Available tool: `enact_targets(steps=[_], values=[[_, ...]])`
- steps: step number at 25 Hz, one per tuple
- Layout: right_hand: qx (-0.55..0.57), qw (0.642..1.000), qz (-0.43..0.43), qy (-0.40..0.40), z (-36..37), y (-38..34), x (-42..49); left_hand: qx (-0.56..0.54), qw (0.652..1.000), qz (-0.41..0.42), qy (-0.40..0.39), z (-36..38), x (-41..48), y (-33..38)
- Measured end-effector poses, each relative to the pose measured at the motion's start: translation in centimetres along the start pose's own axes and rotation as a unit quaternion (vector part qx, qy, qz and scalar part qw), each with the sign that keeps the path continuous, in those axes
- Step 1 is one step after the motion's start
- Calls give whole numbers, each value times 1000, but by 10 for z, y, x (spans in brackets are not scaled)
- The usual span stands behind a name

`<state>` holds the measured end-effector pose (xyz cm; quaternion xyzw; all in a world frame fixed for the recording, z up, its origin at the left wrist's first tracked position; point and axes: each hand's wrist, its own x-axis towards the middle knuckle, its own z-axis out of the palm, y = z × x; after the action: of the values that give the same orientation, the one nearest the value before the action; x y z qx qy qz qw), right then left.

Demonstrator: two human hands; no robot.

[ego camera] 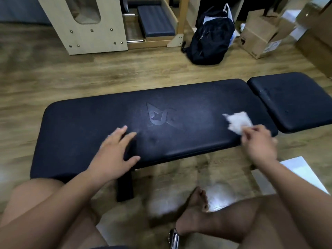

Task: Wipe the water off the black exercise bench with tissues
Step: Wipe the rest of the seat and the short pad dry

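A black exercise bench [80, 123] lies across the middle of the frame, with an embossed logo [161, 116] at its centre and a shorter separate pad [294, 99] at its 3 o'clock end. The left hand [115, 151] rests flat with spread fingers at the logo's 8 o'clock. At the logo's 3 o'clock, a crumpled white tissue [237, 121] touches the pad, pinched by the right hand [258, 142]. A dark backpack [210, 38] stands on the wooden floor at 12 o'clock, and cardboard boxes [260, 36] at 1 o'clock.
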<state>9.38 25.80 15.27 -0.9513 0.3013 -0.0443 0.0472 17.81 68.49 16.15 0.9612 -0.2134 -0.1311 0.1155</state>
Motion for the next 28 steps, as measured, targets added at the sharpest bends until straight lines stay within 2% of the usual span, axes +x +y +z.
enact_targets(steps=[1,2,3,5,7,9,10,12,13,14,16,19,21,23,25,28], values=[[24,995,96,-12,-8,29,13,14,998,-57,27,-1,-3,-9],[51,986,157,-18,-10,42,21,28,992,-121,17,-2,-3,-16],[59,981,182,-12,-8,37,22,29,984,-176,-17,-4,0,-20],[52,985,160,40,1,-20,2,5,970,-228,-79,-8,9,-24],[56,996,54,52,11,-105,-34,6,968,-231,-98,-10,16,-26],[83,993,-79,2,19,-199,-76,25,968,-229,-97,-9,17,-26],[87,983,-155,-53,20,-242,-100,34,969,-227,-95,-9,16,-27],[91,933,-311,-155,18,-296,-134,47,970,-222,-86,-8,14,-28],[100,914,-354,-171,16,-302,-133,53,970,-220,-85,-9,14,-29],[110,909,-367,-162,14,-293,-123,56,970,-221,-88,-9,13,-28],[103,938,-313,-107,18,-239,-90,52,969,-224,-95,-9,12,-30],[111,988,-103,-31,12,-122,-12,49,970,-219,-95,-8,11,-30],[119,992,32,-3,-2,-66,21,56,968,-220,-103,-10,13,-26],[121,987,107,10,-6,-62,30,61,967,-224,-108,-13,18,-23],[98,989,105,12,-4,-102,10,61,965,-228,-111,-16,21,-22],[104,993,-57,-4,21,-209,-57,58,967,-224,-109,-16,20,-24]])
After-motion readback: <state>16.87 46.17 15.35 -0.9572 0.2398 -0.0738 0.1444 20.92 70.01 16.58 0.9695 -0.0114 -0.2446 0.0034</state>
